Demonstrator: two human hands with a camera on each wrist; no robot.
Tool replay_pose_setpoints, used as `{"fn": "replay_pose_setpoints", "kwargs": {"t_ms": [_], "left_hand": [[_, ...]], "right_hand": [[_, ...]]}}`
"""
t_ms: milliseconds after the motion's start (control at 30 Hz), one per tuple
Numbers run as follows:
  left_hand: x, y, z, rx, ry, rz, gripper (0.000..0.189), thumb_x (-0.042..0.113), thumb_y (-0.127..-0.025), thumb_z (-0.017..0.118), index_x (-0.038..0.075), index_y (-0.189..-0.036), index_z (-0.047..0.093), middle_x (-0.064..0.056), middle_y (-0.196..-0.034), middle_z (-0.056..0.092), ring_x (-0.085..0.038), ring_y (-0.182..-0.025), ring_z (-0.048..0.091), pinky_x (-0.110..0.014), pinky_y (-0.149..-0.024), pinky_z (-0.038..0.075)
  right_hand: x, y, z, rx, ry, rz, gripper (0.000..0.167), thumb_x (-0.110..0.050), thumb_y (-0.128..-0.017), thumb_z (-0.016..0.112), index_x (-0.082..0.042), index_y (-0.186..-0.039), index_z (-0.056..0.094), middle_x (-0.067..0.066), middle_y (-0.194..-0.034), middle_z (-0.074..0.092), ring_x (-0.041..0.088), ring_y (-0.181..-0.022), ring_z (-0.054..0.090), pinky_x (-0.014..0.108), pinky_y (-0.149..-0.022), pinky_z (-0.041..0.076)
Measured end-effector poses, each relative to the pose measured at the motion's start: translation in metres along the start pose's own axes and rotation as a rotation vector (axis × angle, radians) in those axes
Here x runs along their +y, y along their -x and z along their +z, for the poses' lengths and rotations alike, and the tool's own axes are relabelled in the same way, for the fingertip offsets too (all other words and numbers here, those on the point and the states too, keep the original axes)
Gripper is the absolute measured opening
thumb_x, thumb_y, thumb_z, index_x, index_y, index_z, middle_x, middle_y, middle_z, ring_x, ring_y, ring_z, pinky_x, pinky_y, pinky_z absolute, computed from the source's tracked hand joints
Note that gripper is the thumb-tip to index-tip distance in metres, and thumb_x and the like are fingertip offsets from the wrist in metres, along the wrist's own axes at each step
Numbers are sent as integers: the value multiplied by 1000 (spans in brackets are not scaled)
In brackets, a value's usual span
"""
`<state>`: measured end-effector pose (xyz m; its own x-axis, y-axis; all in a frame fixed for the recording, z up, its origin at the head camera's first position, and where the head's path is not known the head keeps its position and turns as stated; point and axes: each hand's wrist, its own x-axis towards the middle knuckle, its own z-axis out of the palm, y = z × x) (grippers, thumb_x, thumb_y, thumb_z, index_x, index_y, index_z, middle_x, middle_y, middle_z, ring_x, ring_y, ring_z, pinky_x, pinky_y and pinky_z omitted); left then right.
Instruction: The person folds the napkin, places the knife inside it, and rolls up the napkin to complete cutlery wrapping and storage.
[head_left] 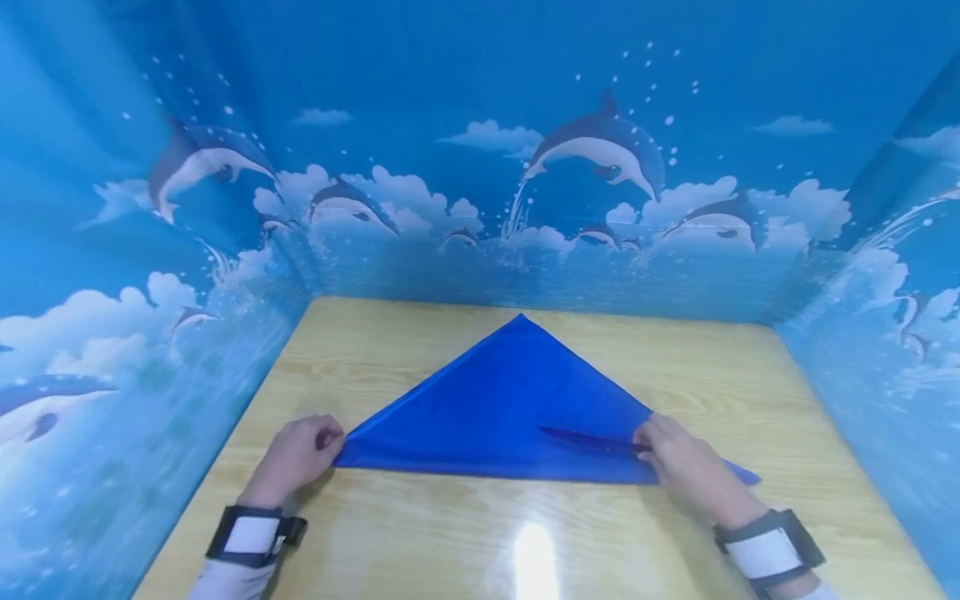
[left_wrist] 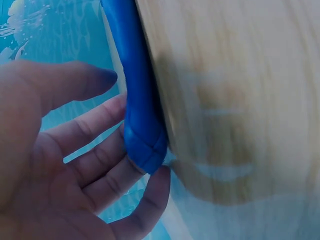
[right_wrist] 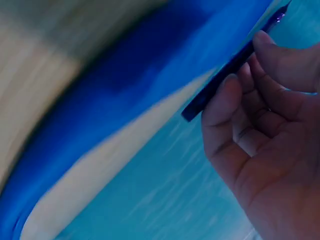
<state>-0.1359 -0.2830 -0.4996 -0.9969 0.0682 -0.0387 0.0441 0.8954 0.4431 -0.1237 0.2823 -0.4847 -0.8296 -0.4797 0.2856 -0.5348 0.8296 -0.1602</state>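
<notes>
A blue cloth (head_left: 480, 408), folded into a triangle, lies on the wooden table with its long edge towards me. My left hand (head_left: 303, 450) is at its left corner. In the left wrist view, the fingertips touch the rounded blue corner (left_wrist: 145, 135), and the thumb stands apart from the fingers. Over the right part of the cloth, my right hand (head_left: 686, 467) pinches a slim, dark purple pointed tool (head_left: 585, 437) between thumb and fingers. The tool's tapered end points left across the cloth. In the right wrist view, the dark stick (right_wrist: 220, 82) shows a glittery end; its exact kind I cannot tell.
The light wooden table (head_left: 420, 533) has a bright reflection near its front. A blue curtain (head_left: 465, 100) printed with dolphins and clouds closes off the back and both sides. Black straps with white patches are on both wrists.
</notes>
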Motion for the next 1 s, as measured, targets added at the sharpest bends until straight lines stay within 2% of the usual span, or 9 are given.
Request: {"fn": "replay_pose_setpoints", "kwargs": {"t_ms": [167,400,733,900,1000], "left_hand": [[-1,-1,3,-10,27,-17,7,17,-95,68,13,-99,70,1,-80,60,-16,-71,54,-30,-61,46],[-1,0,6,13,31,12,5,16,-94,70,13,-95,66,0,-78,56,-16,-70,51,-30,-60,43],[0,-1,7,8,51,9,8,17,-94,70,12,-96,65,-1,-79,56,-17,-71,51,-30,-60,42],[2,0,7,6,47,-9,9,18,-94,71,12,-96,65,-1,-80,57,-18,-71,51,-31,-60,43],[3,-1,6,3,41,-18,10,19,-94,71,11,-97,65,-2,-81,58,-18,-72,52,-31,-60,43]], "right_hand": [[-43,-18,21,-97,-13,-12,18,-10,-87,78,-10,-101,66,-3,-95,60,14,-89,60,29,-68,58],[-74,-38,46,-195,-34,-38,14,-15,-93,73,-12,-104,67,-4,-98,61,15,-94,61,30,-70,58],[-96,-51,56,-201,-49,-82,12,-17,-93,73,-15,-103,68,-5,-99,60,13,-94,58,29,-71,57],[-103,-54,59,-215,-76,-81,14,-20,-95,71,-13,-106,67,-3,-102,61,16,-98,60,34,-74,58],[-103,-53,61,-219,-92,-66,15,-21,-96,70,-14,-108,66,-3,-104,61,20,-104,63,39,-81,59]]}}
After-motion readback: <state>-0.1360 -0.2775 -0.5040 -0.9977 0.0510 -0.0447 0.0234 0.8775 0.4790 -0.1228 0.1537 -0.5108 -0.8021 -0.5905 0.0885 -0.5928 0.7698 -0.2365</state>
